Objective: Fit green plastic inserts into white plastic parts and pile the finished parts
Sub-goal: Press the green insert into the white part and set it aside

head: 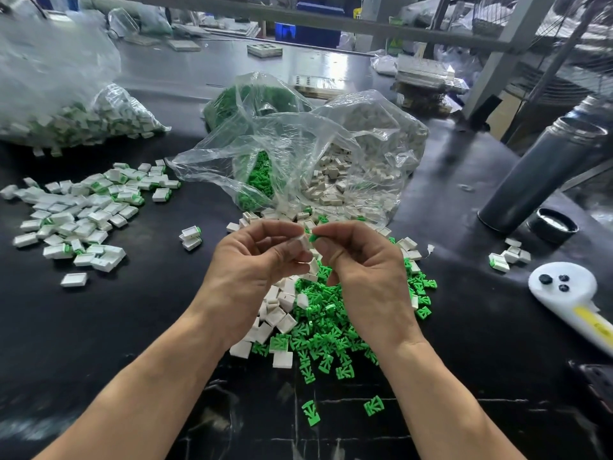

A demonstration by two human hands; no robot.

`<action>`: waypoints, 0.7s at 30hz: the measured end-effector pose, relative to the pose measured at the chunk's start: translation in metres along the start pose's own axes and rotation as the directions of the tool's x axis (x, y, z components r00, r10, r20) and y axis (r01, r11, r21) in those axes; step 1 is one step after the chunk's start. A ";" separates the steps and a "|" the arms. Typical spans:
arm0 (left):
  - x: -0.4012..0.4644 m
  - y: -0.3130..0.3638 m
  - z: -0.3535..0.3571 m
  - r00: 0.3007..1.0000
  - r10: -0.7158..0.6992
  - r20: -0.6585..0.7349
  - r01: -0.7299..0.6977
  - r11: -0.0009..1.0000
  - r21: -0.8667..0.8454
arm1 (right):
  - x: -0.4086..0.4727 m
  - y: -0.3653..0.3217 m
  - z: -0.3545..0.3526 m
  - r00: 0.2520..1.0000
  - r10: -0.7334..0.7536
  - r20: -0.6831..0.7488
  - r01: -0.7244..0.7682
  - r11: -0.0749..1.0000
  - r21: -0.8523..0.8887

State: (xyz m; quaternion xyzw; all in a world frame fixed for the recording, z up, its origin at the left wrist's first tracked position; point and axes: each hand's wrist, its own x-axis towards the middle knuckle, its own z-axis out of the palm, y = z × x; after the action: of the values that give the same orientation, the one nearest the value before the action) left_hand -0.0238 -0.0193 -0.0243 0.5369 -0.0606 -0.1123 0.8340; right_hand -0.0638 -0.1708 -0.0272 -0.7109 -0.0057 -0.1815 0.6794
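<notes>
Head view puts two clear bags just beyond your hands: the nearer bag (262,167) spills green inserts, and the bag to its right (368,154) holds white parts. A third bag (83,117), far off to your left, holds parts showing both white and green. Your left hand (255,263) pinches a white part (303,242) at its fingertips, and your right hand (365,267) pinches a green insert (313,238) — the two pieces meet tip to tip between your hands. Fingers cover most of both pieces, so their long axes are hard to make out. Under your hands lies a mixed heap (318,323) of loose inserts and white parts; left of your left hand lies the finished pile (83,207) — white with green ends.
</notes>
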 end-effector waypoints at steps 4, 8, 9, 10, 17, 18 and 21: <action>-0.002 0.000 0.001 1.000 -0.001 0.003 0.001 1.000 0.029 | 0.000 -0.002 0.001 1.000 -0.002 -0.005 0.002 1.000 0.005; -0.005 0.000 0.003 0.997 0.078 -0.013 -0.076 0.986 0.150 | 0.000 -0.001 0.001 1.000 -0.018 -0.015 0.017 0.998 -0.058; -0.006 0.000 0.004 0.994 0.112 -0.016 -0.107 0.975 0.192 | 0.000 0.000 0.000 0.999 -0.029 -0.016 0.028 0.996 -0.082; -0.007 0.000 0.004 0.989 0.144 -0.018 -0.136 0.964 0.230 | 0.000 0.001 0.000 0.999 -0.046 -0.015 0.044 0.992 -0.120; -0.008 0.000 0.007 0.979 0.201 -0.036 -0.183 0.941 0.284 | 0.000 0.003 -0.001 0.999 -0.036 -0.015 0.033 0.988 -0.151; -0.008 0.000 0.006 0.978 0.203 -0.036 -0.186 0.943 0.277 | 0.000 0.002 0.000 1.000 0.018 -0.026 -0.020 0.996 -0.082; -0.007 0.000 0.005 0.978 0.206 -0.031 -0.190 0.943 0.274 | 0.002 0.000 0.000 0.990 0.139 -0.024 -0.138 0.989 0.059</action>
State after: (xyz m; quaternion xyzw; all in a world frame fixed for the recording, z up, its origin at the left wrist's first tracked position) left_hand -0.0318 -0.0218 -0.0216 0.6395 -0.1041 -0.0028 0.7617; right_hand -0.0620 -0.1714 -0.0270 -0.6873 0.0483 -0.1438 0.7103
